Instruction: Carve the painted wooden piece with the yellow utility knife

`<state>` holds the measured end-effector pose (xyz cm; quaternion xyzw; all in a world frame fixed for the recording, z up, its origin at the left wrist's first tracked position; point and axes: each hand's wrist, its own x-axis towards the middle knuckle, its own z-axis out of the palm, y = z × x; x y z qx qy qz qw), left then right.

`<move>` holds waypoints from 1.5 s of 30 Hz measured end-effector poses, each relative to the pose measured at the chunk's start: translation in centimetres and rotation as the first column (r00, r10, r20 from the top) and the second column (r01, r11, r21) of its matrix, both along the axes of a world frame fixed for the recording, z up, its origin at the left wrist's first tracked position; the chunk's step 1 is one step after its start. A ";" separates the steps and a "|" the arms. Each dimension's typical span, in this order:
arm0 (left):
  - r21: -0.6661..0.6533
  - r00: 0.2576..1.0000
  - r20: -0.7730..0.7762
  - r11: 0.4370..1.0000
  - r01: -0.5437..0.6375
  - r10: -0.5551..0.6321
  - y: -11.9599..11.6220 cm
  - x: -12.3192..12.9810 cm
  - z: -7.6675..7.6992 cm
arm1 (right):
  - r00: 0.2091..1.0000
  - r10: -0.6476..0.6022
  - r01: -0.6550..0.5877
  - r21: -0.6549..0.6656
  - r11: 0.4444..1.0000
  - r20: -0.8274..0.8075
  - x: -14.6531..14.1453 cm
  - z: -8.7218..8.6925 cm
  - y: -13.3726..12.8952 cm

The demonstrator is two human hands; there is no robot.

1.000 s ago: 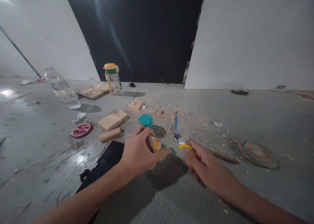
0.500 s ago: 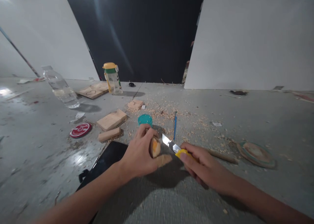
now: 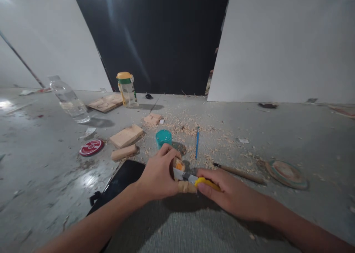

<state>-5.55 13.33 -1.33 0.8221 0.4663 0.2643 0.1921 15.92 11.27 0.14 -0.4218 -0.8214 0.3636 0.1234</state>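
Note:
My left hand [image 3: 159, 177] is closed around a small carved piece of wood [image 3: 179, 166] with an orange patch on its face. Tape covers the thumb of that hand. In my right hand [image 3: 222, 190] is a yellow utility knife [image 3: 206, 182], its silver blade extended to the left and meeting the wood's near side. Just beyond my left fingers stands a teal round tub [image 3: 164, 137]. A blue pencil-like stick [image 3: 197, 144] lies past the knife, and a wooden-handled tool [image 3: 241, 173] rests beyond my right hand.
Wood shavings [image 3: 188, 125] scatter over the grey floor. To the left are wood blocks [image 3: 126, 135], a red round lid [image 3: 91, 147], a black flat device [image 3: 124, 179] and a clear water bottle [image 3: 69, 101]. A yellow-lidded bottle [image 3: 127, 88] stands farther back; a round disc [image 3: 287, 174] lies right.
My right hand has moved left, bringing the knife blade from a gap onto the wood. The left hand keeps its hold, with the wood's face turned slightly.

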 end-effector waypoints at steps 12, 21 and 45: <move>0.053 0.987 0.053 0.987 -0.154 0.151 0.2 0.0 -0.1 | 0.958 -0.224 0.152 -0.344 0.927 -0.180 0.1 -1.1 -0.3; 0.072 0.998 -0.046 0.997 -0.042 0.045 0.1 -0.2 -0.1 | 0.998 0.004 -0.014 -0.153 0.988 -0.061 0.6 0.2 0.5; 0.062 0.979 -0.024 0.978 -0.202 0.204 -0.5 0.3 0.5 | 0.924 -0.306 0.213 -0.356 0.910 -0.230 0.1 -1.8 -0.5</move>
